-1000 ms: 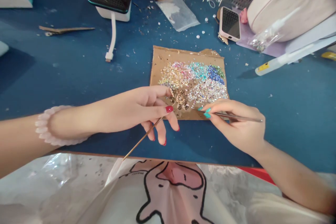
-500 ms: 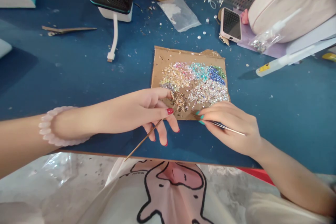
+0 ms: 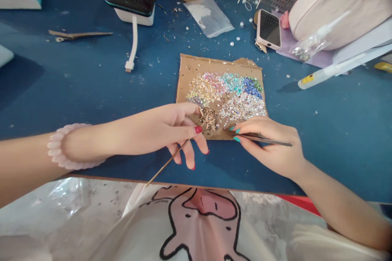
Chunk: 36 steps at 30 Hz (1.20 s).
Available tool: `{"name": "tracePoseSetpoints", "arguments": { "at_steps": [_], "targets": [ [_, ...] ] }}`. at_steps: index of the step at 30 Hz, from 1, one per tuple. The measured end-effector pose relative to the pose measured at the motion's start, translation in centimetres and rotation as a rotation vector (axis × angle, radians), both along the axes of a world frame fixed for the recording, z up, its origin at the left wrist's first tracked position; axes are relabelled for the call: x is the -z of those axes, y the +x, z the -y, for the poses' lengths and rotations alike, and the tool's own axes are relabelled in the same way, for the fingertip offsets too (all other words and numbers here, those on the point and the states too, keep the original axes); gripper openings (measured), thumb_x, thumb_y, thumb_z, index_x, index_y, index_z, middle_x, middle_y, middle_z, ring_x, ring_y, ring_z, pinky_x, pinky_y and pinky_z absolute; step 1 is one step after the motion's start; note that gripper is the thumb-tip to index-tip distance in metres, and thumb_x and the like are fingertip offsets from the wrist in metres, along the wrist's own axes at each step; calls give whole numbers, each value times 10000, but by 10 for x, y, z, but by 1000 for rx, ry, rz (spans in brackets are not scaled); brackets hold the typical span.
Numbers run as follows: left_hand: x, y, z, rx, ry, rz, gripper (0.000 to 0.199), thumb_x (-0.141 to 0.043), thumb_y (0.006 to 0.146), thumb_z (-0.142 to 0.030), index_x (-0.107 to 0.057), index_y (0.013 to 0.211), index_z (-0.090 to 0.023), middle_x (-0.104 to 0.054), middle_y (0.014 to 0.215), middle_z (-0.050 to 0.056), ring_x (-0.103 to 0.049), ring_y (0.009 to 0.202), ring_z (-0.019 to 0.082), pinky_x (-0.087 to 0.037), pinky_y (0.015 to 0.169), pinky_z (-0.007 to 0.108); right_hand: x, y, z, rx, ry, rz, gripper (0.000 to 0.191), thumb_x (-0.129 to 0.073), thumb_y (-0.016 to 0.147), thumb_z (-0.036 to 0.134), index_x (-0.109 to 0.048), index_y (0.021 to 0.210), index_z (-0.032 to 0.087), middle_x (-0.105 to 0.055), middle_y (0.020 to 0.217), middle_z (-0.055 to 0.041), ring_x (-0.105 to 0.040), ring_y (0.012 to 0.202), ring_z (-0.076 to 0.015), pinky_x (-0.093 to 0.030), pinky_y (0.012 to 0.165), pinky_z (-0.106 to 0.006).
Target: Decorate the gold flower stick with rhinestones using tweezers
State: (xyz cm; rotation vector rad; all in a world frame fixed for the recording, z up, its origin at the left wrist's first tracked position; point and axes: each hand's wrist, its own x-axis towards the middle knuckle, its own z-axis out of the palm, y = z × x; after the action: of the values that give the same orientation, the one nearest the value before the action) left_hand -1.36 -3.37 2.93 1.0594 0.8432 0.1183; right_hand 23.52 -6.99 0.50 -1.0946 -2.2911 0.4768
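A metallic flower (image 3: 209, 119) is at the fingertips of the left hand (image 3: 171, 128), over the near part of a cardboard sheet (image 3: 184, 74). That hand pinches a thin stick (image 3: 167, 164) between thumb and forefinger, its other fingers loosely spread. Beside the flower, the right hand (image 3: 272, 140) is closed around tweezers (image 3: 263, 139), tips toward the flower. Behind lie colored gems (image 3: 243, 106); beyond the cardboard, a plastic bag (image 3: 210, 16) and a phone (image 3: 268, 28) rest on the blue table (image 3: 147, 89).

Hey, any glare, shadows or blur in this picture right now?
All in the head view: glare on clear crumpled plastic at lower left; a soft shadow left of the translucent white yellow-labelled tube; the gold flower-shaped piece looks soft in fine detail.
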Motion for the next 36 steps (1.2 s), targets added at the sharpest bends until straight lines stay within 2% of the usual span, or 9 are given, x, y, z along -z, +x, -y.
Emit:
{"name": "tracePoseSetpoints", "arguments": {
  "at_steps": [4, 11, 16, 19, 28, 36],
  "targets": [
    [6, -3, -2, 33, 2, 37, 41, -427, 988, -231, -433, 968, -196, -687, 785, -34, -672, 573, 79, -496, 479, 122, 1, 0, -1, -12, -32, -12, 72, -638, 817, 121, -641, 855, 181, -719, 845, -48, -682, 805, -155, -536, 735, -280],
    [6, -3, -2, 43, 6, 22, 42, -419, 986, -226, -427, 968, -189, -674, 707, -37, -672, 582, 86, -499, 493, 132, 1, 2, 0, 4, -51, -13, 77, -630, 825, 140, -639, 872, 201, -721, 863, -35, -685, 810, -154, -541, 741, -284],
    [5, 0, -2, 20, 13, 13, 53, -414, 984, -222, -437, 945, -193, -691, 816, -20, -664, 567, 84, -496, 492, 160, 2, 4, 1, 92, -96, -35, 77, -646, 818, 176, -623, 881, 215, -728, 877, -7, -704, 791, -141, -560, 685, -238],
    [1, 1, -1, 5, 16, -21, 69, -412, 981, -214, -436, 920, -191, -690, 812, -16, -657, 562, 85, -485, 500, 169, 4, 5, 1, 132, -140, -46, 89, -666, 804, 204, -615, 876, 218, -731, 878, -7, -709, 760, -146, -571, 644, -230],
    [1, 1, -1, 21, 23, -25, 47, -445, 958, -229, -427, 993, -203, -704, 871, 4, -668, 578, 108, -493, 508, 199, 7, 5, 1, 108, -148, -44, 90, -665, 802, 200, -626, 880, 221, -726, 899, -10, -704, 802, -147, -570, 691, -239],
    [6, 0, -1, 28, 15, 5, 81, -492, 921, -180, -420, 952, -203, -706, 864, -4, -674, 579, 108, -495, 499, 187, 6, 4, 1, 63, -134, -48, 99, -659, 807, 176, -625, 889, 220, -725, 898, -2, -698, 816, -130, -554, 707, -223]
  ]
}}
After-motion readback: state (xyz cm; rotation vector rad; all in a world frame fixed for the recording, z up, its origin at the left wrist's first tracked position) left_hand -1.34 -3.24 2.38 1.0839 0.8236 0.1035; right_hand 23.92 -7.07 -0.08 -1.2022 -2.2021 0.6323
